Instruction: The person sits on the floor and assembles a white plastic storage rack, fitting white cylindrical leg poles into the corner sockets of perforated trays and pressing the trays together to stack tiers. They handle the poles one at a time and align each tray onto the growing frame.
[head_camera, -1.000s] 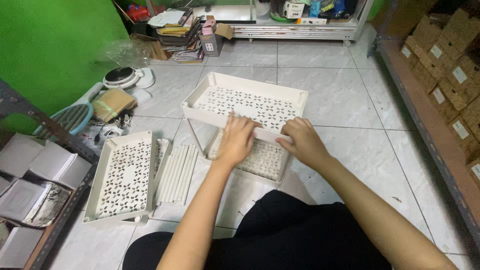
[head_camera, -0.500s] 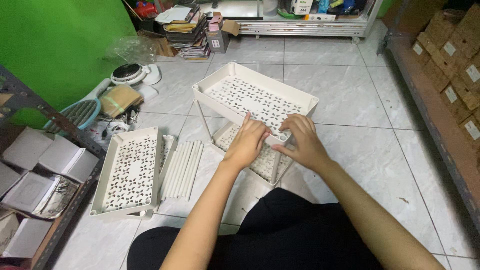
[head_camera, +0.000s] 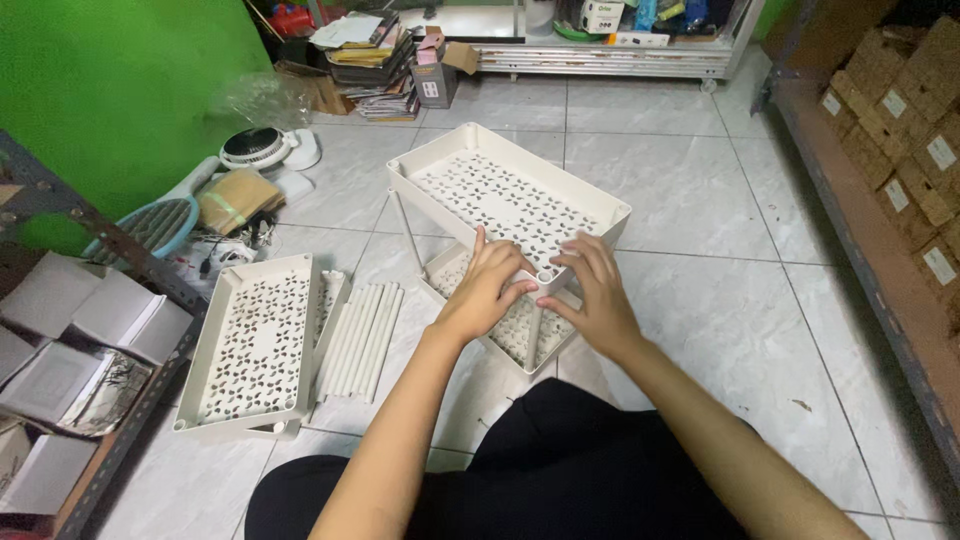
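Both hands on near corner of white perforated plastic upper tray (head_camera: 510, 195), raised on thin white posts over matching lower tray (head_camera: 520, 320) on tiled floor (head_camera: 700, 210). Left hand (head_camera: 490, 285) flat, fingers spread, pressing rim, gripping nothing. Right hand (head_camera: 590, 290) likewise, fingertips at corner socket. Best pressed straight down (corner post hidden, seating unclear), tray kept level. Spare white tubes (head_camera: 362, 340) and third tray (head_camera: 255, 345) lying left.

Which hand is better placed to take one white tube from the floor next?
Probably the left hand. The white tubes lie on the floor to its left, beside the spare tray. The right hand would have to cross over the assembled rack.
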